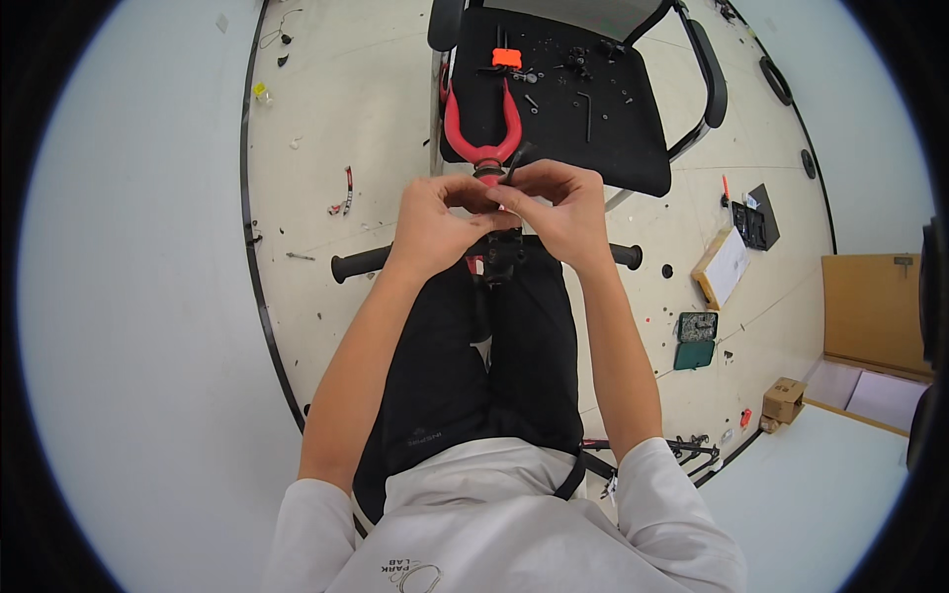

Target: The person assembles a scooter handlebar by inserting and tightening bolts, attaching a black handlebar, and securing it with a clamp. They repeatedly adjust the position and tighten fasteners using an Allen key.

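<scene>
A red bicycle fork point(456, 133) points away from me, its two legs reaching over the seat of a black office chair point(633, 158). Behind its crown sits a dark ring point(488, 168). Just on my side of that ring, my left hand point(435, 225) and my right hand point(565, 210) meet over the fork's neck. Both are closed, thumbs and fingertips pinched together, and whatever is between them is hidden. A dark thin piece point(521, 155) sticks out by the right fingers. Under my wrists a black handlebar point(361, 264) lies across my thighs, with a black clamp point(502, 259) at its middle.
On the chair seat lie an orange block point(507, 58), a hex key point(589, 117) and several small metal parts. To the right, the floor holds an open green case point(696, 341), a white-topped board point(725, 267) and a black tool case point(754, 225). A red-and-black piece point(347, 188) lies left.
</scene>
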`<act>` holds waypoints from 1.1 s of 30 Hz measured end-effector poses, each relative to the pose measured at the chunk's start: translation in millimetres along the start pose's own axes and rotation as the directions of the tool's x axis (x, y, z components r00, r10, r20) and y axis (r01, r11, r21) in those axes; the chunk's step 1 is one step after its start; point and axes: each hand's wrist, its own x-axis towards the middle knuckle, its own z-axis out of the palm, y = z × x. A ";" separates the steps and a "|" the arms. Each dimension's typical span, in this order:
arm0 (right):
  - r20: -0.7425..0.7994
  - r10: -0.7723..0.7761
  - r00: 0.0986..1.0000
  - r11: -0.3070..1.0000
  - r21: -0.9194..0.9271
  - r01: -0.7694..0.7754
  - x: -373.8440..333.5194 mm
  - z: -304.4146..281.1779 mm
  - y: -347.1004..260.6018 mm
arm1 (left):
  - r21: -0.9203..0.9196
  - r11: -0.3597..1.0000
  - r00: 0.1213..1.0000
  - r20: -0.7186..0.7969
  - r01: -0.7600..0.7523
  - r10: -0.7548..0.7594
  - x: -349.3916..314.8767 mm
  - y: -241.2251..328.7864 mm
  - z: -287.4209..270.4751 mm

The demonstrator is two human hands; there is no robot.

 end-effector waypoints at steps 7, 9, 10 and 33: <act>0.152 -0.076 0.985 0.991 0.121 0.058 8.9 -1.1 -6.9 | -0.179 0.977 0.975 0.206 0.118 -0.080 -3.6 0.5 -16.1; 0.185 -0.127 0.974 0.991 0.072 0.115 10.9 -0.5 -13.6 | -0.158 0.980 0.978 0.189 0.119 -0.088 -2.9 1.2 -16.5; 0.166 -0.148 0.975 0.989 0.010 0.148 11.3 0.2 -14.5 | -0.172 0.981 0.985 0.158 0.093 -0.066 -2.1 -0.8 -14.7; 0.163 -0.045 0.986 0.992 -0.108 0.063 17.4 14.3 -17.7 | -0.171 0.977 0.991 0.073 0.126 -0.115 -2.0 4.3 -17.5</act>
